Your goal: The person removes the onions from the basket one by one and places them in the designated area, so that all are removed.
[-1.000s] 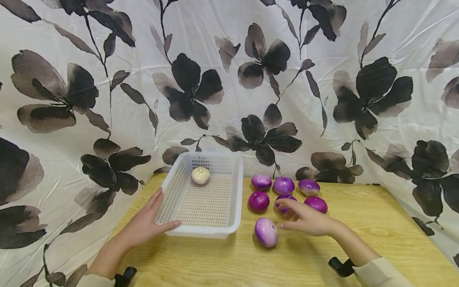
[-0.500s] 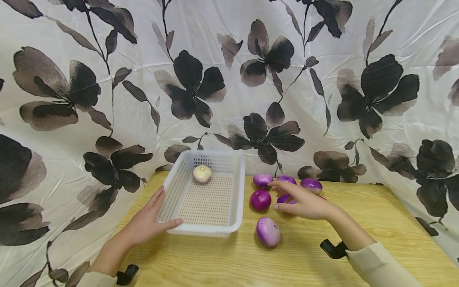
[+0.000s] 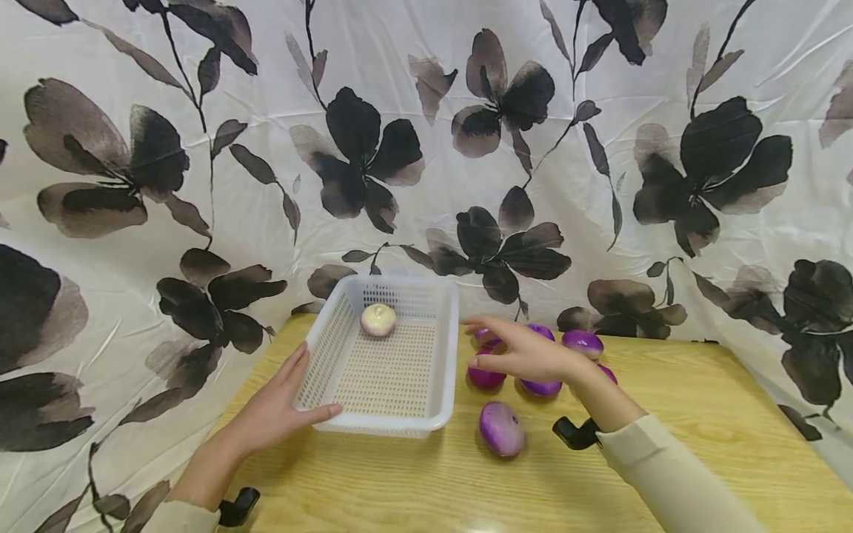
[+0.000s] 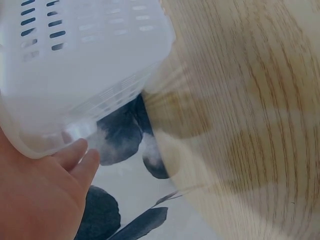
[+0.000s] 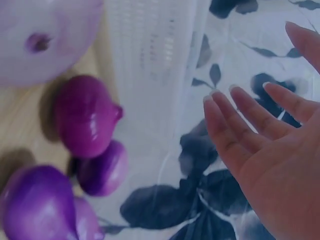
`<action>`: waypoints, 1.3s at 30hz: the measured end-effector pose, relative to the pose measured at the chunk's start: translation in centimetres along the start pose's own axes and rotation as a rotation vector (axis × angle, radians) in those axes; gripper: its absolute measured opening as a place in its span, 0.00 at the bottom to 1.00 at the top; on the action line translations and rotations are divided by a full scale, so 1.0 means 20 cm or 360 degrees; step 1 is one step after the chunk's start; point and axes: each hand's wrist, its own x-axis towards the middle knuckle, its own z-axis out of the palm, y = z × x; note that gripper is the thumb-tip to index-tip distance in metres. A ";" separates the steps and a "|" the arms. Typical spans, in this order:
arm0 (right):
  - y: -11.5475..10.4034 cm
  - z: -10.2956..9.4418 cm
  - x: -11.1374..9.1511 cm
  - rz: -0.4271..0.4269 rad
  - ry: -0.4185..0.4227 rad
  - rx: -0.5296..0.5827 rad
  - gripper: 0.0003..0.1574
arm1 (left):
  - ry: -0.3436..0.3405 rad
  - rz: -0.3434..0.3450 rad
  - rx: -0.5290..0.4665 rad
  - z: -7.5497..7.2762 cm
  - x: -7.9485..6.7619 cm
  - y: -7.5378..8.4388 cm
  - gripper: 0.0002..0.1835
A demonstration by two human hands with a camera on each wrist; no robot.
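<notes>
A white perforated plastic basket point(image 3: 406, 423) stands on the table with one pale peeled onion point(image 3: 378, 320) in its far left part. My left hand point(image 3: 273, 407) rests against its near left corner, thumb on the front rim and fingers along the left outer wall. Over the red onions, my right hand point(image 3: 526, 352) hovers with its fingers spread and extended; the right wrist view shows nothing in the palm. Beneath it a dark magenta onion point(image 3: 486, 376) is partly covered. Closer to me lies a larger pale purple onion point(image 3: 502, 429).
Beside the basket sit more purple onions, among them one at the far right point(image 3: 583, 343) and one under the right wrist point(image 3: 541, 387). The wooden table point(image 3: 400, 488) ends at a floral cloth point(image 3: 426, 148) behind and at the left.
My right hand has moved left and away from me across the onions, from beside the pale purple one to above the back left ones. The left hand keeps its place on the basket.
</notes>
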 end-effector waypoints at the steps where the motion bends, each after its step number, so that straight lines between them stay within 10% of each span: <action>1: -0.01 0.01 0.03 -0.0005 -0.0001 0.0010 0.40 | 0.0003 0.0005 0.0004 0.00 0.00 0.00 0.66; 15: -0.10 0.02 0.36 -0.0017 -0.0016 0.0005 0.40 | -0.0027 -0.0038 -0.0014 0.01 0.02 0.01 0.68; 39: 0.09 0.31 0.98 0.0296 0.0450 0.0242 0.50 | -0.0030 -0.0069 0.0000 0.00 -0.01 0.00 0.67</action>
